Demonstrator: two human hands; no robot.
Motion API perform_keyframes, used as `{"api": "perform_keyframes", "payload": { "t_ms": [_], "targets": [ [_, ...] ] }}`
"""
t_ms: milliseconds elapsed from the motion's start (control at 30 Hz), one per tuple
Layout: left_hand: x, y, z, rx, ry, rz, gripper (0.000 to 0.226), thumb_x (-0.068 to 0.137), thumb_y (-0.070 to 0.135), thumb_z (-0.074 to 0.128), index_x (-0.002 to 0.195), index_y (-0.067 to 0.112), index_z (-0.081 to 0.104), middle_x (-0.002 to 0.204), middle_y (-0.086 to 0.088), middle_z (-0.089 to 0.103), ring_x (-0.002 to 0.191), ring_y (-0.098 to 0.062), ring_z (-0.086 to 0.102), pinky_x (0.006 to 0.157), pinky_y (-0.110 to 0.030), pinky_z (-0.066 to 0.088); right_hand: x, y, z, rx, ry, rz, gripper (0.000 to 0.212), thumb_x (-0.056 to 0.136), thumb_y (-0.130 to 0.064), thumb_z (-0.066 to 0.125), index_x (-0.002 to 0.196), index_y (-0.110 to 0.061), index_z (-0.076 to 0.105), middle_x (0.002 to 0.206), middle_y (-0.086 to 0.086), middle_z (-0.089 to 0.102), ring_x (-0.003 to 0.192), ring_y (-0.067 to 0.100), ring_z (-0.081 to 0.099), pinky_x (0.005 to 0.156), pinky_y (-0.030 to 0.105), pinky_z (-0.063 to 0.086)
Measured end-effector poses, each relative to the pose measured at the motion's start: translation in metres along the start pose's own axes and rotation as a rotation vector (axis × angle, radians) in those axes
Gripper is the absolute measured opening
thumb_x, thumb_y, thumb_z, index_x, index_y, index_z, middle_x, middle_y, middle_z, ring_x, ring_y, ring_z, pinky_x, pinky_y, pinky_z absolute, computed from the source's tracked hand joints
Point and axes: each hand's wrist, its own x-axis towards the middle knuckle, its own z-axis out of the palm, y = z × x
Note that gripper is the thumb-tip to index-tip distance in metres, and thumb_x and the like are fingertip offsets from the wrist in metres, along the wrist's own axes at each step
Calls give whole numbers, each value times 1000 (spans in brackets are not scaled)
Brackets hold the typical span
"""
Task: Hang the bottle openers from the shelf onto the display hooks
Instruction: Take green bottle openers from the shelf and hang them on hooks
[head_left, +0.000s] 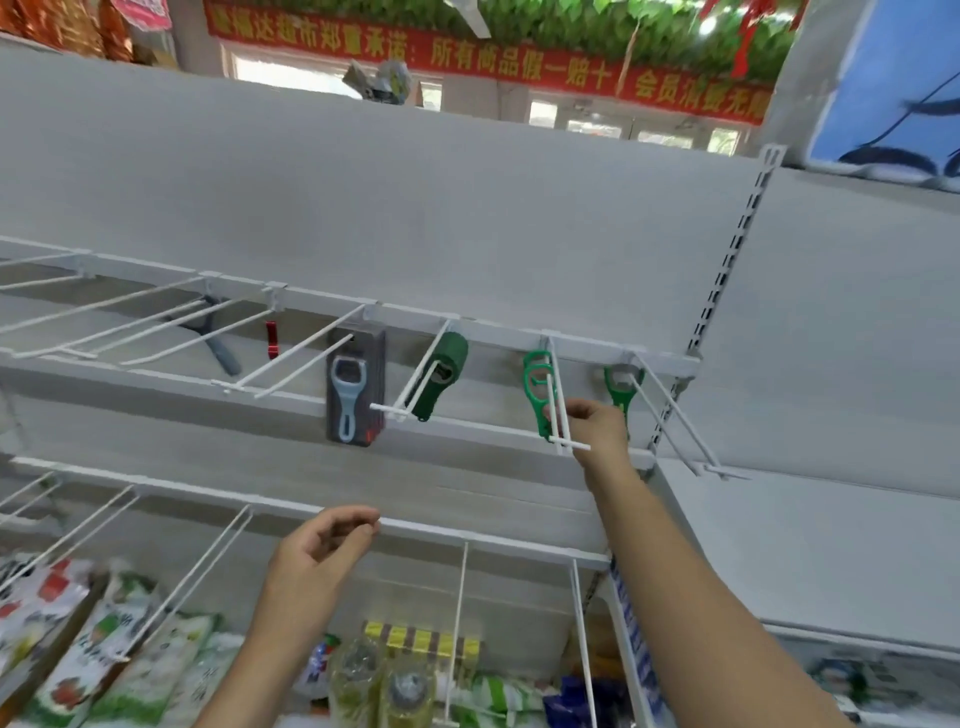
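Right hand pinches a green bottle opener on its display hook. A second green opener hangs just right of it. Left hand is loosely curled and empty.

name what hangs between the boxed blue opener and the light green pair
A dark green opener on its own hook, seen in the head view.

The display hooks are thin metal wire with a smooth white coating. The green bottle openers look like smooth, slightly glossy plastic, and the single green opener has a dull metal ring in its head. The pale blue opener is plastic too, packed in a dark glossy box. The back panel is matt grey painted sheet. The packets below are shiny film.
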Motion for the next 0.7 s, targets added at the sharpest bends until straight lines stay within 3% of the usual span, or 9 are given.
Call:
{"api": "perform_keyframes", "payload": {
  "t_ms": [100,133,200,267,433,500,567,633,700],
  "targets": [
    [5,4,-1,19,4,13,20,94,8,64,96,23,77,93,5,79,96,-14,72,89,-34,54,12,-4,2,-9,5,21,9,88,-3,72,93,3,75,67,4,65,52,8,60,47,11,47],
    [6,6,-1,25,10,14,21,94,8,64,96,23,77,92,6,79,94,-12,72,89,-33,54,15,-5,3,-8,0,24,8,89,-3,71,90,4,75,65,4,64,49,8,60,48,13,50],
    [9,6,-3,30,21,15,21,94,7,64,95,24,78,91,8,79,94,-13,72,89,-35,54,19,-4,6,16,-18,55,10,89,-4,71,81,1,74,66,7,66,49,12,64,64,28,62],
    [11,4,-5,41,19,15,22,94,7,64,95,24,77,91,8,79,94,-15,72,90,-36,54,24,-3,8,33,-35,89,15,90,-6,71,75,-4,72,69,9,67,52,17,67,70,38,63],
    [10,3,-5,37,16,21,22,94,2,62,96,18,77,90,7,79,90,-12,73,84,-26,58,31,-11,9,28,-48,125,14,89,-6,73,85,7,70,67,12,64,44,16,64,50,26,60],
    [7,5,-4,34,6,29,21,95,2,61,97,16,76,90,6,79,88,-9,73,82,-23,59,31,-12,7,3,-33,127,24,89,-7,73,69,2,64,57,9,60,45,16,61,40,19,52],
    [5,5,-3,25,-5,33,20,94,3,62,99,16,76,91,4,79,89,-9,73,86,-29,55,30,-7,5,-46,5,110,38,88,-13,74,56,-5,56,38,-2,51,36,8,52,37,13,39],
    [1,7,-2,5,-19,31,18,94,7,64,100,18,76,93,2,79,92,-13,73,90,-33,54,21,1,1,-70,27,114,31,87,-23,75,65,-4,64,43,-5,55,46,8,54,53,17,42],
    [-4,9,1,-14,-31,38,16,93,13,66,103,21,74,97,-2,78,95,-17,72,92,-38,55,8,15,-3,-37,17,111,22,86,-26,74,88,-4,74,76,5,72,76,21,67,77,33,56]
  ]
}}
